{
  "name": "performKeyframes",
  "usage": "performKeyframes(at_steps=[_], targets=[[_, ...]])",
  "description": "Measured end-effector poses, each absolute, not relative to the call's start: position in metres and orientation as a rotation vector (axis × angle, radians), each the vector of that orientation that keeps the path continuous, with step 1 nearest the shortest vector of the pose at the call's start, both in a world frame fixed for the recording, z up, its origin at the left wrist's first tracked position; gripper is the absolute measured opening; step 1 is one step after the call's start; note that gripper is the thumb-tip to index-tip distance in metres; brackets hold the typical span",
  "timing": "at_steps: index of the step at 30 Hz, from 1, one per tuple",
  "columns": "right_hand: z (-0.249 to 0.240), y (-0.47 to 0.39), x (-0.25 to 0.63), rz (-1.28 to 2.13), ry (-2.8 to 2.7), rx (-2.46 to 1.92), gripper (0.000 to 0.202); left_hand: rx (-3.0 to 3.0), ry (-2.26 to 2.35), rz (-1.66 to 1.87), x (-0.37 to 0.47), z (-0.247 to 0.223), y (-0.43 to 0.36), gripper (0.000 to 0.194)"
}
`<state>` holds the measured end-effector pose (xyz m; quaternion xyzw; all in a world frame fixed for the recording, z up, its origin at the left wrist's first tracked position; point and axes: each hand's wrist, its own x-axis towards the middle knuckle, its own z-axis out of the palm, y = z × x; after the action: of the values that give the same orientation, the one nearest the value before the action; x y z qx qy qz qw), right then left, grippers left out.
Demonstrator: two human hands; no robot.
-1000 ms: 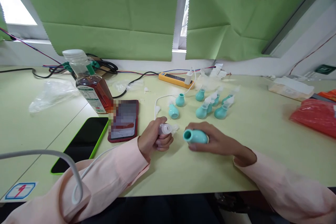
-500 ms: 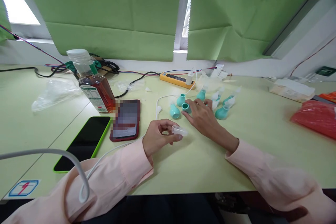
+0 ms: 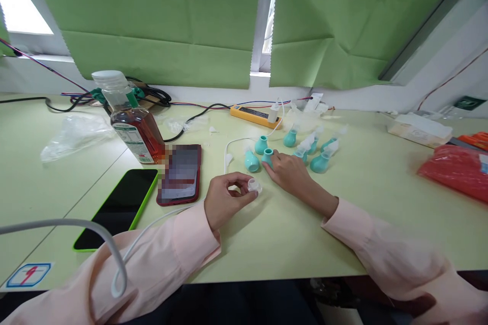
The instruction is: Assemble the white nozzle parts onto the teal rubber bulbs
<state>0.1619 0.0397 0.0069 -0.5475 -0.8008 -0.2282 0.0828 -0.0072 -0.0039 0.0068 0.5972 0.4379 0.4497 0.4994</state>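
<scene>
Between the thumb and fingers of my left hand [image 3: 227, 199] is a small clear plastic nozzle [image 3: 254, 186], its round open end turned up toward me. My right hand [image 3: 293, 173] has its thumb and forefinger closed on a teal rubber bulb [image 3: 268, 155] that stands on the table with its mouth up. Just behind stands another open-mouthed bulb [image 3: 261, 145]. A third bulb [image 3: 251, 162] lies tilted to the left. Beyond my right hand are several teal bulbs fitted with clear nozzles, among them a tilted one [image 3: 319, 163] and one at the back [image 3: 290, 138].
Left of my hands lie a red-cased phone [image 3: 179, 175] and a green-edged phone [image 3: 118, 205], with a bottle of amber liquid [image 3: 139, 134] behind. A yellow power strip [image 3: 249, 116] with a white cable sits at the back. A red plastic bag [image 3: 453, 170] lies far right.
My left hand has turned the nozzle from lying sideways to its open end facing up. My right fingers have settled lower around the teal bulb, which now stands more upright.
</scene>
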Motion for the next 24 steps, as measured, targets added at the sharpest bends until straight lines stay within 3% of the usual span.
performKeyframes(at_steps=[4, 7, 12, 15, 19, 24], targets=[[0.022, 0.020, 0.162, -0.601, -2.316, -1.704, 0.040, 1.406, 1.076, 1.088, -0.007, 0.005, -0.004, 0.023], [0.032, -0.003, 0.163, -0.355, -2.189, -1.544, 0.036, 1.429, 1.097, 1.126, -0.006, 0.008, -0.006, 0.020], [0.028, -0.020, 0.158, 0.853, -2.040, -1.099, 0.036, 1.545, 1.013, 1.166, -0.005, 0.013, -0.014, 0.017], [0.021, -0.017, 0.156, 1.329, -1.790, -1.020, 0.026, 1.556, 0.957, 1.196, -0.006, 0.014, -0.018, 0.016], [0.016, -0.012, 0.159, 1.619, -1.612, -0.926, 0.029, 1.692, 0.846, 1.304, -0.007, 0.013, -0.019, 0.006], [0.015, -0.012, 0.161, 1.700, -1.538, -0.912, 0.030, 2.190, 0.731, 1.516, -0.010, 0.005, -0.017, 0.012]])
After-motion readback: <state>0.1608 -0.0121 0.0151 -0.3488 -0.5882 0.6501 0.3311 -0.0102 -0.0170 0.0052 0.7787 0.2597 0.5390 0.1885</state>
